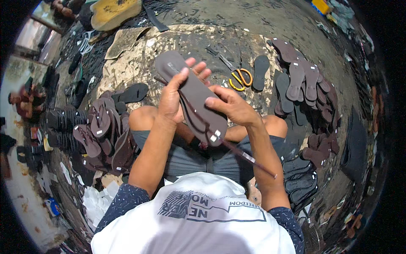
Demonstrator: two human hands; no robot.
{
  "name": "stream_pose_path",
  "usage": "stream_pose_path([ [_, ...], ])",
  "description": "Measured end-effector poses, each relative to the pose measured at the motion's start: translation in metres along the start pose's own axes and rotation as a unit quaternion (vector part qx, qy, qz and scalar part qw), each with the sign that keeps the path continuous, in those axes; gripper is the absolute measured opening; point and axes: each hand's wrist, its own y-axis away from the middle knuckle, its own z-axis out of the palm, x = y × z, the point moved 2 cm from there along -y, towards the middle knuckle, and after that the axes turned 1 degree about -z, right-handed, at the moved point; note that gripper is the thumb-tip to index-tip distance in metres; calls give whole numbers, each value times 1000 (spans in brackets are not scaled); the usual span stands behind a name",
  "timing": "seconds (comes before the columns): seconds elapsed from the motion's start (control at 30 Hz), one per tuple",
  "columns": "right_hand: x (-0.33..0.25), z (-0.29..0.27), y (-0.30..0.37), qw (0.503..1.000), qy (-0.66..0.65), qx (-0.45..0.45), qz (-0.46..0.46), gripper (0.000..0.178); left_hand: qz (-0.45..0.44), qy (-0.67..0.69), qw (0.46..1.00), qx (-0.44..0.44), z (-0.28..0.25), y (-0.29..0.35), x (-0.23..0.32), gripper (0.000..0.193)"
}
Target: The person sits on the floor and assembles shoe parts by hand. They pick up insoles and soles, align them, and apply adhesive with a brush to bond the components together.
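Over my lap I hold a brown flip-flop (198, 91) with both hands, tilted so its flat top faces me. My left hand (172, 95) grips its upper half, thumb on the top face and fingertips showing past the far edge. My right hand (237, 106) pinches the lower right side, thumb flat on the sole and fingers curled round the edge. A thin dark brown strap (253, 160) trails from the lower end over my right forearm, and another length runs along the left edge. White stickers mark the lower end. What lies behind the sole is hidden.
Scissors with orange and yellow handles (240, 79) lie ahead on a stained sheet (182, 40), beside a dark sole (261, 73). Brown soles (311, 80) are heaped at right, black straps (301, 180) below them. Brown flip-flops (101, 120) pile up at left near stacked black footwear (63, 122).
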Motion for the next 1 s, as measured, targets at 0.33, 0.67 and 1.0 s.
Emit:
stream_pose_path([
  [0.33,19,3,20,881,-60,427,-193,22,106,-92,980,138,-33,-3,21,39],
  [0.67,-40,34,-2,871,345,285,-200,14,122,-363,919,92,-3,32,3,16],
  [1.0,-42,38,-1,843,408,303,-174,15,178,-474,858,85,4,40,-9,18],
])
